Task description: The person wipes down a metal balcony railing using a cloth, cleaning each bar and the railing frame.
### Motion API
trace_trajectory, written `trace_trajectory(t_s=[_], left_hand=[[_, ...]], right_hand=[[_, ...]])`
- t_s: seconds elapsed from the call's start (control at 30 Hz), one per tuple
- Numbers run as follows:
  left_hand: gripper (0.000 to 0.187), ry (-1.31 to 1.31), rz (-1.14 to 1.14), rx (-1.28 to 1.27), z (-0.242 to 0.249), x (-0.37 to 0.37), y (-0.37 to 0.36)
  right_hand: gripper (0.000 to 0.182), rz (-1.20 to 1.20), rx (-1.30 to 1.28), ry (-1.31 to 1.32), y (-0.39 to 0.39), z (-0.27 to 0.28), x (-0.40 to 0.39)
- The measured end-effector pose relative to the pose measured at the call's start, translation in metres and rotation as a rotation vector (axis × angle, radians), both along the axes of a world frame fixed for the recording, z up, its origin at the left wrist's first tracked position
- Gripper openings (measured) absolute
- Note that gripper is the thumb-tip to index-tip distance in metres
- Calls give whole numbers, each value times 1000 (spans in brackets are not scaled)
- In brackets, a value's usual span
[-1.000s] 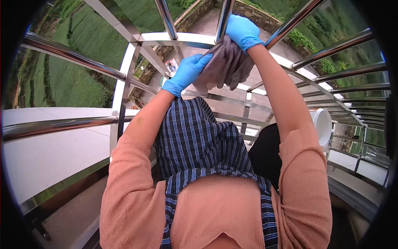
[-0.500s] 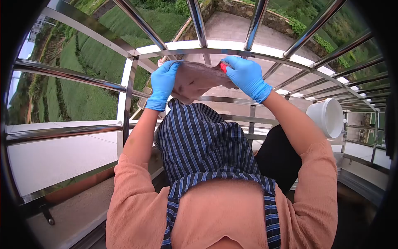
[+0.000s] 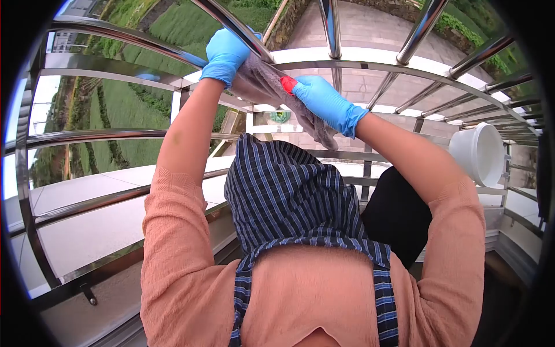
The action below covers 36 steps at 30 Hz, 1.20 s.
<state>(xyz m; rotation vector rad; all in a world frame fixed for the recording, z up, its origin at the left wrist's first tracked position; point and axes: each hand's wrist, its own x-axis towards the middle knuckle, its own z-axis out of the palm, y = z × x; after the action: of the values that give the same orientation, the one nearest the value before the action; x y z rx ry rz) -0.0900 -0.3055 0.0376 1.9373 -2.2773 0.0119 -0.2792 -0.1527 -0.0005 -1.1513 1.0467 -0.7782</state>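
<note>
The blue-gloved left hand (image 3: 224,55) has its fingers closed on the upper end of a grey-purple fabric cloth (image 3: 269,81) at a shiny round metal bar (image 3: 231,26), fingertips partly hidden, while the blue-gloved right hand (image 3: 324,103), red at one fingertip, grasps it lower down. Half a second ago the cloth hung spread between both hands; now it slants in a bunched strip, apparently brought to bear on the bar. Beyond the right forearm is a round white plastic bucket (image 3: 464,151).
</note>
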Motion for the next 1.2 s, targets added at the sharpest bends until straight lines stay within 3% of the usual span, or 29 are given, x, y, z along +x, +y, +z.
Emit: trace_trajectory(t_s=[0.03,0.1,0.17,0.23,0.33,0.47,0.6,0.7,0.83,0.93,1.07,1.1,1.2], left_hand=[[34,58,-95,21,0,1,-7],[32,-20,-158,27,4,-8,-20],[27,-222,-250,-15,1,-20,-35],[27,-189,-261,79,4,-22,-39],[31,-215,-275,164,8,-18,-37],[31,-204,-315,174,3,-15,-42],[31,-162,-275,181,-1,-6,-37],[35,-235,-234,272,19,-17,-17],[35,-85,-187,184,9,4,-13],[38,-60,-147,137,15,7,0],[36,-141,53,64,20,2,19],[34,-143,13,16,19,4,25],[33,45,38,-94,20,-4,60]], right_hand=[[46,-20,54,-79,-7,-1,10],[41,-2,66,-150,-32,-21,28],[40,-88,233,-428,-36,-10,50],[41,-144,366,-691,-31,8,62],[40,-22,177,-439,-44,-15,66],[52,123,-67,-334,-47,-24,46],[65,295,82,-215,-35,-19,2],[64,323,151,-204,-38,-25,-9],[58,314,231,-367,-26,-22,-21],[49,311,214,-245,-32,-28,-35],[59,280,183,-175,-23,-26,-50],[59,298,228,-121,-21,-24,-57],[58,284,224,-100,-12,-18,-78]])
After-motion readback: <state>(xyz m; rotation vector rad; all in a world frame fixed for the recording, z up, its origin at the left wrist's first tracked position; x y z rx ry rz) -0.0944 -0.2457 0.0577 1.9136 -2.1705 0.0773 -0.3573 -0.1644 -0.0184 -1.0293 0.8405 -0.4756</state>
